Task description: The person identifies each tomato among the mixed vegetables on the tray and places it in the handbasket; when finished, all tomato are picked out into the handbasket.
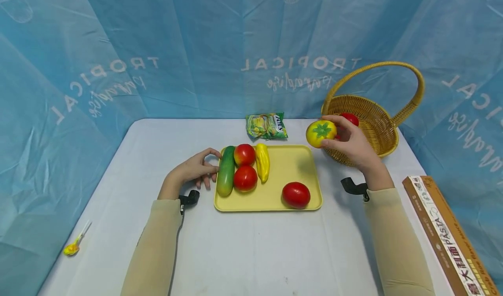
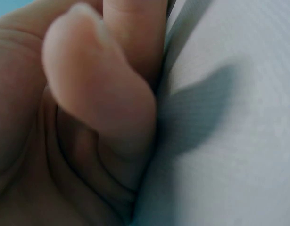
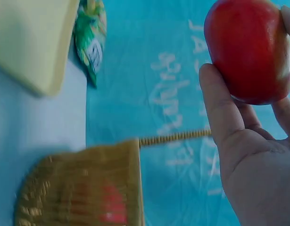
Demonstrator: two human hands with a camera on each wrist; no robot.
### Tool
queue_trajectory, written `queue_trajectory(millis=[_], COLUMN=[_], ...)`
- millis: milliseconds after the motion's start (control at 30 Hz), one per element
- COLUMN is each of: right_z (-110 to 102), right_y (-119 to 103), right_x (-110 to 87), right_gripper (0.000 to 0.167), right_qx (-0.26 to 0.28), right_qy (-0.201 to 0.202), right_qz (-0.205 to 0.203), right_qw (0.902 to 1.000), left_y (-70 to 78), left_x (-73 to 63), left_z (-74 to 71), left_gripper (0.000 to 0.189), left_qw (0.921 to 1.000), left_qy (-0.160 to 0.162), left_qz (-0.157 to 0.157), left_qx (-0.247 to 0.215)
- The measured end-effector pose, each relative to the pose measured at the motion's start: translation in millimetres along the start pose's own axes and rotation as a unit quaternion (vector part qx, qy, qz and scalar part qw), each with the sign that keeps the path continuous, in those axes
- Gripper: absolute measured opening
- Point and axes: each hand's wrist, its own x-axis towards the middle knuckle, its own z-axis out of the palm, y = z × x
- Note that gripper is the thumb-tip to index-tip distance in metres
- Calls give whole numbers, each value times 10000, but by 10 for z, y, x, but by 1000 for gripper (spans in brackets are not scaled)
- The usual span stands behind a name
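Note:
Beside the wicker basket (image 1: pixel 355 101), my right hand (image 1: pixel 351 143) holds a toy tomato (image 1: pixel 320 133) in the air between thumb and fingers. Its leafy top is yellow and green in the head view; its lower side is red in the right wrist view. My left hand (image 1: pixel 194 167) has loosely bent fingers, with fingertips at the left edge of the yellow tray (image 1: pixel 255 203), right next to a green cucumber (image 1: pixel 225 173). On the tray also lie two red round fruits (image 1: pixel 245 178), a yellow banana-like piece (image 1: pixel 262 163) and a red oval one (image 1: pixel 296 195).
Red pieces (image 1: pixel 349 118) lie inside the basket, whose tall handle (image 1: pixel 377 63) arches up. A green snack packet (image 1: pixel 266 125) lies behind the tray. A long pasta box (image 1: pixel 448 235) lies along the right edge, a yellow lollipop (image 1: pixel 72 248) at far left. Blue curtain (image 1: pixel 220 91) hangs behind.

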Motion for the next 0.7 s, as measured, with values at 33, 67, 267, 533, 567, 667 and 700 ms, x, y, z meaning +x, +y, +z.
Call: queue_trajectory(millis=[33, 67, 267, 533, 567, 667, 700], right_z=[-43, -87, -335, -507, -525, -584, -603], right_y=[4, 9, 88, 253, 272, 328, 346], right_x=[-5, -10, -32, -2, -2, -2, -2], right_gripper=[61, 61, 61, 68, 69, 72, 73], right_qx=[39, 94, 173, 440, 488, 444, 357], right_qy=[82, 169, 959, 1969, 2061, 2343, 2442], right_qz=[30, 63, 237, 373, 399, 554, 625], right_qw=[10000, 9998, 9950, 9787, 9765, 9696, 9671], left_y=[0, 2, -7, -11, -12, -13, -15], left_x=[1, 0, 24, 22, 20, 15, 15], left_z=[1, 1, -18, -7, -6, -1, -1], left_gripper=[46, 46, 46, 46, 46, 46, 46], left_qw=[10000, 10000, 10000, 10000, 10000, 10000, 10000], left_qy=[0, -4, 22, -4, 0, 6, -3], left_qz=[-15, -35, 28, -20, -11, -3, 3], left_qx=[-3, -16, 56, -30, -25, -41, -31])
